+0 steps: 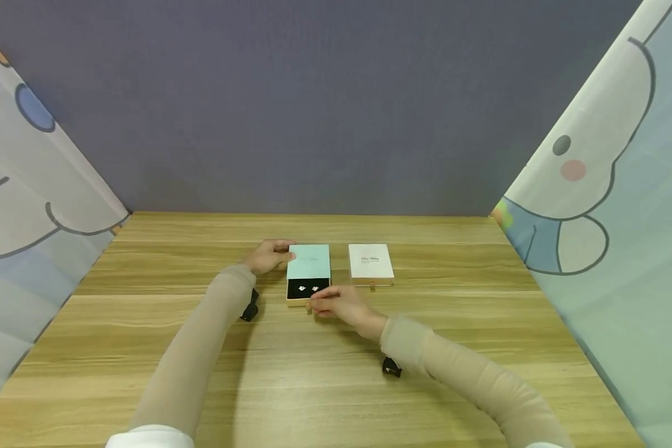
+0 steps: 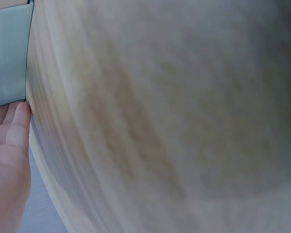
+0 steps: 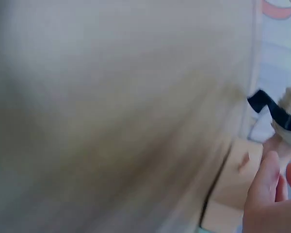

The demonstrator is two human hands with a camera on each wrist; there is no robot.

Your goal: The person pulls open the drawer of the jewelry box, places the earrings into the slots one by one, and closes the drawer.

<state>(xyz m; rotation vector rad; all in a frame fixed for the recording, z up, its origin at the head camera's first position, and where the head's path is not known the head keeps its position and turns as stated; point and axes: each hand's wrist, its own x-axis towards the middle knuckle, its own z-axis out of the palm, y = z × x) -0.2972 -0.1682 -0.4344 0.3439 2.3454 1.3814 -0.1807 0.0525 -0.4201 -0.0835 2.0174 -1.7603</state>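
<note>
A drawer-style jewelry box with a mint-green cover point(image 1: 308, 264) lies on the table. Its drawer point(image 1: 298, 302) is partly out toward me, showing a pair of sparkling earrings point(image 1: 302, 289) on a black insert. My left hand point(image 1: 267, 256) is at the far left corner, thumb at the cover's left edge; its straight fingers point(image 2: 18, 133) meet the box's edge in the left wrist view. My right hand point(image 1: 340, 303) is at the drawer's front right corner. In the right wrist view, its thumb and fingers are apart, beside a small pull tab point(image 3: 244, 162) that stands free.
A closed white box point(image 1: 371, 264) with dark lettering and a small front tab lies to the right of the mint one. A grey wall point(image 1: 325, 112) rises behind the wooden table point(image 1: 302, 386). Cartoon-printed cloths point(image 1: 610, 186) hang at both sides.
</note>
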